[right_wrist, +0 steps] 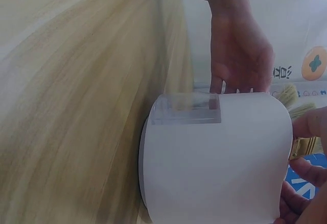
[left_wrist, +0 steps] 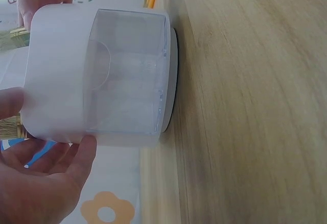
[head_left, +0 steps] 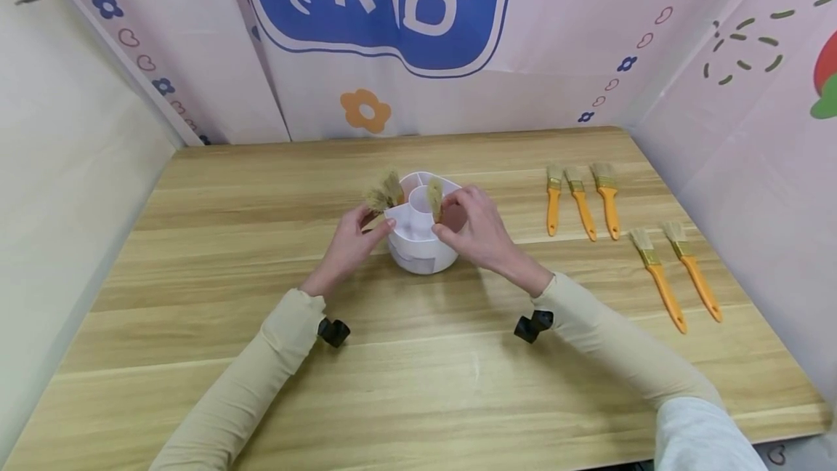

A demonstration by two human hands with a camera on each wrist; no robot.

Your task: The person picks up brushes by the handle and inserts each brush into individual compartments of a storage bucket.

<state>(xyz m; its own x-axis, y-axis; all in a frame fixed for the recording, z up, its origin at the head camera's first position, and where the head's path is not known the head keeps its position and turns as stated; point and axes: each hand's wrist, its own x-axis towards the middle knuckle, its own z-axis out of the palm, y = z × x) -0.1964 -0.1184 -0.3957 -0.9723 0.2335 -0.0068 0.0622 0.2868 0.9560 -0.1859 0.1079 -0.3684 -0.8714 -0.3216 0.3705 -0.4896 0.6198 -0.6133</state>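
A round white desk organizer (head_left: 423, 256) with several compartments stands mid-table; in the left wrist view its clear drawer front (left_wrist: 127, 71) faces the camera. My left hand (head_left: 346, 244) grips its left side, thumb at the rim and fingers against the outer wall. Bristle heads of paint brushes (head_left: 386, 193) stick up from the compartment beside that hand. At the right rim, my right hand (head_left: 480, 230) pinches another paint brush (head_left: 434, 196) near its metal band, bristles up. Its handle is hidden inside the organizer. The pinched band (right_wrist: 302, 147) shows between thumb and finger in the right wrist view.
On the right of the wooden table (head_left: 405, 398) lie several orange-handled paint brushes: a row of three with a middle one (head_left: 580, 202), and two nearer ones, including a brush (head_left: 660, 282). Printed walls (head_left: 556, 57) enclose the back and sides.
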